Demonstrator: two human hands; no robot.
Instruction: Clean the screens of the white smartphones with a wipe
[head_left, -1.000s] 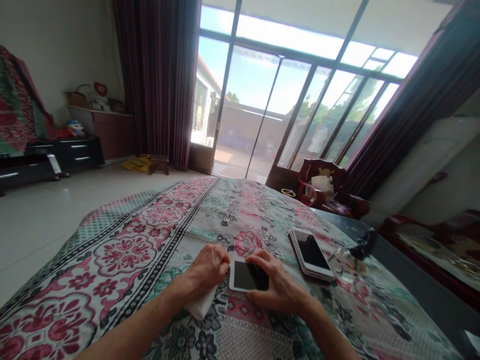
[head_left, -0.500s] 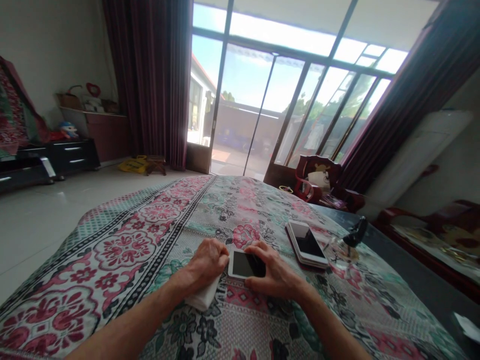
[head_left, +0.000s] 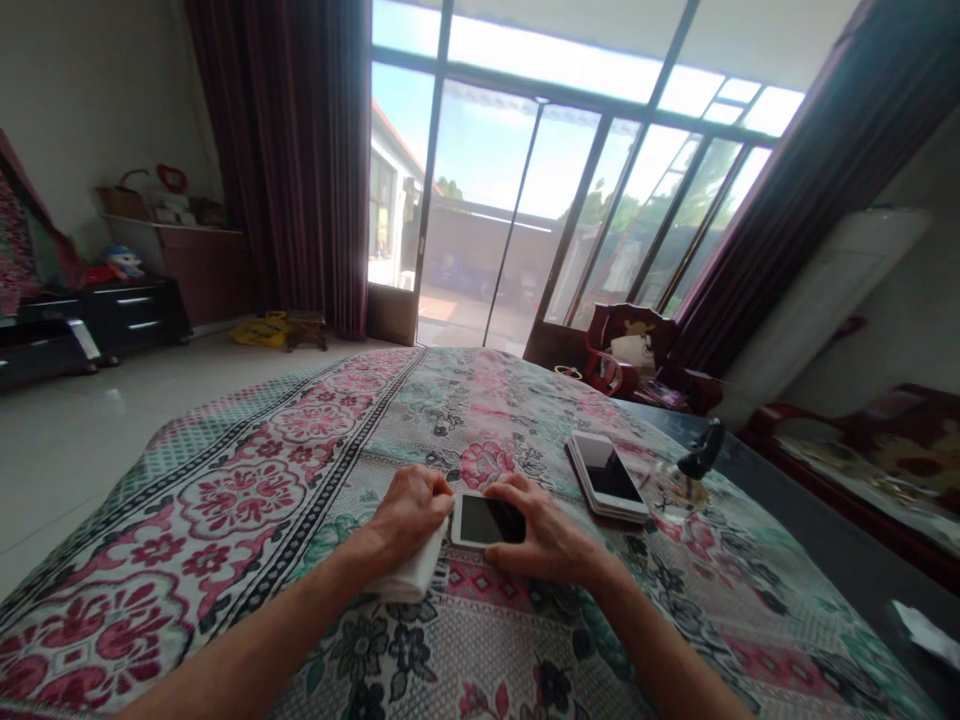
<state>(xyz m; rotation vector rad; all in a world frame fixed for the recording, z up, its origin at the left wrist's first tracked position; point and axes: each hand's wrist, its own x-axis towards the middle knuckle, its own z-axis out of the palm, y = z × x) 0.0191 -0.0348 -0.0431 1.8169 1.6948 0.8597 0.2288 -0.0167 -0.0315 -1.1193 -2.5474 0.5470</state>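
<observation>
A white smartphone (head_left: 480,521) with a dark screen lies face up on the patterned cloth. My right hand (head_left: 536,528) grips its right end, thumb on the near edge and fingers over the far edge. Close by its left end is my left hand (head_left: 415,508), fingers curled together around a folded white cloth (head_left: 416,575). The white cloth sticks out below the palm; the tips of the left fingers are partly hidden. To the right of the phone sits a stack of white phones (head_left: 611,475), the top one screen up.
A floral tablecloth (head_left: 247,497) covers the surface. Right of the phone stack stands a clear container with a black top (head_left: 701,452). A white paper-like piece (head_left: 926,630) lies at the far right. Beyond are a wooden chair (head_left: 634,345) and glass doors (head_left: 487,220).
The view has shifted slightly. Both hands stay around the phone in nearly the same pose, and the white cloth under my left hand sits a little differently.
</observation>
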